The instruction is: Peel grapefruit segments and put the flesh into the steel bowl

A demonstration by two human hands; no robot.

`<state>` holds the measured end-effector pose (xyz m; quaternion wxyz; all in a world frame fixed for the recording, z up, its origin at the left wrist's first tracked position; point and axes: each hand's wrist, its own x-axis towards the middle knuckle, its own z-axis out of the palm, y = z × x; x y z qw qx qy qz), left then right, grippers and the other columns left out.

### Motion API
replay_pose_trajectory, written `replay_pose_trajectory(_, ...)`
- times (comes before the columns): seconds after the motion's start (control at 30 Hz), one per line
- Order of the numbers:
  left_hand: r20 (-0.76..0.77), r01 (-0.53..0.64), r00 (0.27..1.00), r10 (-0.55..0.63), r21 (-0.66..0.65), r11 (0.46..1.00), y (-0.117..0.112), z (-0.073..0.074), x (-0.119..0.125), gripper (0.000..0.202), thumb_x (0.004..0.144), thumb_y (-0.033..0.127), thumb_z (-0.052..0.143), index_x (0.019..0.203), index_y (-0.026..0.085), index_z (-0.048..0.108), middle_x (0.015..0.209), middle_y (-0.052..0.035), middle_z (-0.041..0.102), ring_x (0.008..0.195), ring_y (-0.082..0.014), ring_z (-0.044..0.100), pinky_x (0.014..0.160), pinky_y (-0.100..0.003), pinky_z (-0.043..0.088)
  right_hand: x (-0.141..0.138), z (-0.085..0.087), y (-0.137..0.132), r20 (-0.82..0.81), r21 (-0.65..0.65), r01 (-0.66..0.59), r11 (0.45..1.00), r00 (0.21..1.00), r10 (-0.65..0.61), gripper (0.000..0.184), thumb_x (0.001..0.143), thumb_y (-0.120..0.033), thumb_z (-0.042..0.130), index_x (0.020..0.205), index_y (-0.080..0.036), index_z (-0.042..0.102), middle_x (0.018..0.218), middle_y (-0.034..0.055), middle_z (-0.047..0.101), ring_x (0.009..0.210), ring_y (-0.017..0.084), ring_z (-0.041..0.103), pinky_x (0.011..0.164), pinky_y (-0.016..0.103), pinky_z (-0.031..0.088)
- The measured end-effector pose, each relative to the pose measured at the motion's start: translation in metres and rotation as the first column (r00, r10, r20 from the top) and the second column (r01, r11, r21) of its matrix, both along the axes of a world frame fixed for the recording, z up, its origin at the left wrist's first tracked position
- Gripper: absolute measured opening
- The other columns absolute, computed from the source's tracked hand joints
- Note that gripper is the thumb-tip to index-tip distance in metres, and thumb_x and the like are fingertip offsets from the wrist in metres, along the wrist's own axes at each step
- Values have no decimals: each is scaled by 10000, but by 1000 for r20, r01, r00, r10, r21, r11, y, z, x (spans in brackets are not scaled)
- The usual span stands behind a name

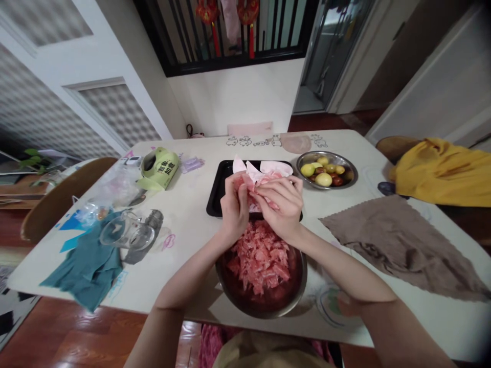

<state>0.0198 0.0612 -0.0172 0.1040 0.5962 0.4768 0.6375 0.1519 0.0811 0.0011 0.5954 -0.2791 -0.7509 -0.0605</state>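
1. Citrus segment (244, 180), pink-fleshed: we find it between the two hands, above the near part of a black tray (216, 193).
2. Left hand (235, 205): we note the fingers narrow and curled about the segment; its pink flesh shows just above and beside the thumb.
3. Right hand (283, 203): we see the fingers bent across toward the left, their tips drawn together at the segment's near right side. We cannot tell whether they grip flesh or membrane, as the knuckles hide part of the contact.
4. Behind the fingers we record white peel pieces (276, 167) at the tray's far side, with more pink flesh partly hidden under the right hand.
5. Below the wrists, we observe a steel bowl (266, 307) holding a heap of loose pink pulp (263, 260); the bowl sits just on the near side of the tray.
6. Right of the tray we log a second bowl (355, 176) with yellow-green and brownish fruit (324, 179), and farther right a brown cloth (395, 245) spread on the bench (187, 245).
7. On the left side, well apart from the fingers, we list a clear pitcher (128, 232), a teal cloth (86, 273) and a light-green container (163, 171) bearing dark characters.
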Motion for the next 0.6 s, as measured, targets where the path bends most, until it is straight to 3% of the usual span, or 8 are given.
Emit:
replay_pose_trajectory(0.07,-131,-57,989,65,66,996,3,-5,-5,363,1070,384,433,1394,222,458,1046,-70,693,790,-141,674,720,-264,552,0,-4,1,13,29,-1,1000,1000,1,91,920,-168,686,890,-254,692,836,-46,788,782,161,704,893,408,409)
replay_pose_trajectory(0.17,-274,-116,948,161,175,978,6,-9,-9,401,1069,325,438,1456,224,400,1153,-108,701,883,-164,719,770,-281,582,0,-8,1,24,63,4,998,1000,-6,84,921,-170,682,912,-253,691,845,-49,792,753,153,708,877,402,410)
replay_pose_trajectory(0.37,-379,-178,876,299,323,930,8,-6,-10,421,1065,259,445,1482,248,390,1209,-110,668,981,-163,710,778,-243,585,-1,-8,3,9,9,17,1000,1000,-17,89,928,-182,679,858,-238,679,799,-43,779,729,152,702,891,400,404)
replay_pose_trajectory(0.5,-511,-202,794,330,289,936,8,-2,-11,365,1063,331,467,1415,251,522,1284,-113,622,785,-106,675,670,-205,555,2,-5,13,-15,-104,60,993,998,-62,156,939,-250,684,785,-227,666,755,-32,757,719,156,693,867,386,402)
replay_pose_trajectory(0.6,-635,-221,698,332,250,943,7,-1,-10,458,1053,419,468,1475,247,508,1396,-145,598,698,-100,660,592,-215,543,6,-3,21,-32,-174,102,979,994,-109,191,931,-291,687,752,-230,664,741,-34,745,716,161,684,860,382,393)
